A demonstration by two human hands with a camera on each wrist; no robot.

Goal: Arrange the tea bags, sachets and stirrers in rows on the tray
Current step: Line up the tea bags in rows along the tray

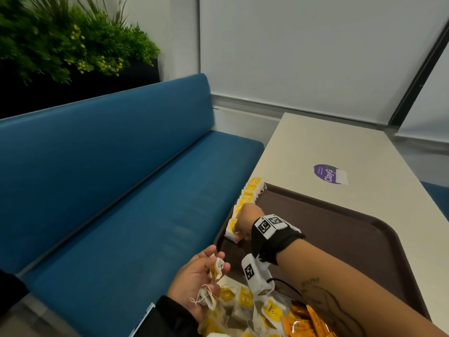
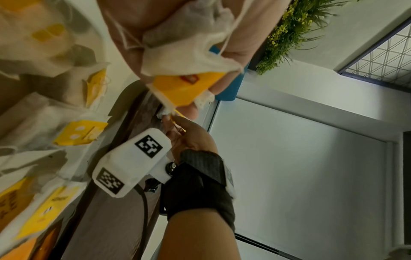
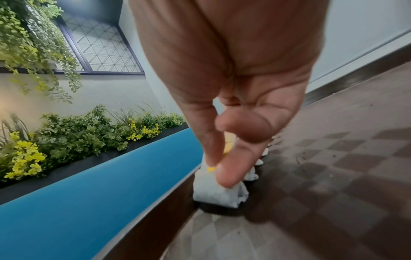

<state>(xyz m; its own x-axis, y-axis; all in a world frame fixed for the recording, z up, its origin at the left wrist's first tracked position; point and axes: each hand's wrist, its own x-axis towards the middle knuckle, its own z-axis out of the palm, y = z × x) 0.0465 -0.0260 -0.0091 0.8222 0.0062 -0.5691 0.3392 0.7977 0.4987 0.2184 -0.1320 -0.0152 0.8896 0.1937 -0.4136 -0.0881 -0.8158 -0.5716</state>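
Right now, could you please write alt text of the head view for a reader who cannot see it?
The right hand pinches a tea bag at the near end of a row of tea bags along the brown tray edge. The left hand holds more tea bags above a loose pile; a blue bench lies beside.

1. Soft, even indoor light fills the head view; the pale wall [image 1: 315, 57] shows no glare.
2. The plants [image 1: 60, 40] at top left are smeared by motion blur.
3. Straight edges bow toward the frame borders in all three views.
4. The right wrist view is soft; the tray [image 3: 333, 167] floor blurs, and the right hand [image 3: 233, 88] looms large.
5. The left wrist view is dim and grainy.
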